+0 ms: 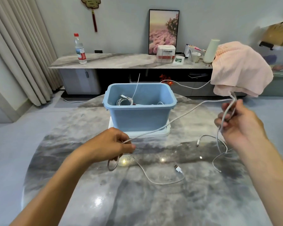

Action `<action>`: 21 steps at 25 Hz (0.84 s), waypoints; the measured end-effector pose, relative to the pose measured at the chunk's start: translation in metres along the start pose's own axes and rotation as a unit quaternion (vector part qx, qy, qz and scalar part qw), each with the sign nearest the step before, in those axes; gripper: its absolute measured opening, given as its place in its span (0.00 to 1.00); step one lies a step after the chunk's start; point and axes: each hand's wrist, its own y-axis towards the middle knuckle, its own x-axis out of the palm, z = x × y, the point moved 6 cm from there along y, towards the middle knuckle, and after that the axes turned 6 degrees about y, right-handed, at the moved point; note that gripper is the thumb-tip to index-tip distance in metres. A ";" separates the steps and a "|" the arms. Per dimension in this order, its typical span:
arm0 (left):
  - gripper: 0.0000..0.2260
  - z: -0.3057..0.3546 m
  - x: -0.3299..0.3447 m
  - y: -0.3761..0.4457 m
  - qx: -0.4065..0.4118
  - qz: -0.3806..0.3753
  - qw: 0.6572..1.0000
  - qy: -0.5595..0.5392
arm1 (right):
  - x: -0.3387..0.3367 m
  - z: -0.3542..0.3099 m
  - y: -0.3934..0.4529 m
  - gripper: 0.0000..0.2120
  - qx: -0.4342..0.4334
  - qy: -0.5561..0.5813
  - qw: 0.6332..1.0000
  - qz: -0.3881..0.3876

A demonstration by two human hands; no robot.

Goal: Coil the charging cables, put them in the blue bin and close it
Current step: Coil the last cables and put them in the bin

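table: grey marbled round top (153, 201), I'm looking down on it, glossy with light spots
loose cable: white USB cable (162, 182) lies on the table near me, plug end (178, 168) up front, other end runs toward my left hand
left hand: my left hand (111, 145) fingers curled, pinching a grey-white cable (170, 120); a small loop hangs below the fist
right hand: my right hand (237, 121) raised, fingers curled round a bunch of cable loops; loose ends drop to the table beside it
stretched cable: runs taut-ish between both hands, passing in front of the bin
blue bin: open blue bin (139, 115) mid-table, sits on its white lid (163, 133); coiled white cables (124, 101) already inside
cloth: pink towel (238, 70) draped just above my right hand, what holds it I can't tell
far: sideboard (121, 61) with water bottle (79, 49), framed picture (163, 31)
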 end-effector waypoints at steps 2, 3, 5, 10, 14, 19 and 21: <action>0.11 0.007 -0.008 0.000 0.032 0.034 0.995 -0.089 | -0.023 0.011 0.013 0.10 0.021 -0.285 0.958 0.029; 0.10 0.009 -0.013 -0.001 0.047 0.065 0.992 -0.095 | -0.031 0.019 0.017 0.07 0.026 -0.511 0.859 0.010; 0.08 0.011 -0.015 -0.002 0.065 0.114 0.991 -0.030 | -0.018 0.036 0.012 0.16 -0.031 -0.750 0.658 -0.060; 0.05 0.034 0.005 -0.005 0.144 0.107 0.984 0.006 | 0.076 0.093 -0.083 0.21 -0.023 -0.488 0.769 -0.412; 0.09 0.037 -0.015 -0.013 0.168 0.155 0.974 -0.006 | 0.077 0.107 -0.084 0.10 -0.014 -0.481 0.778 -0.405; 0.17 0.021 -0.052 -0.021 0.127 0.236 0.963 0.036 | 0.016 0.022 -0.004 0.12 -0.079 -0.365 0.925 -0.067; 0.18 0.016 -0.048 -0.018 0.099 0.208 0.969 0.088 | -0.011 0.016 0.014 0.12 -0.055 -0.357 0.932 -0.001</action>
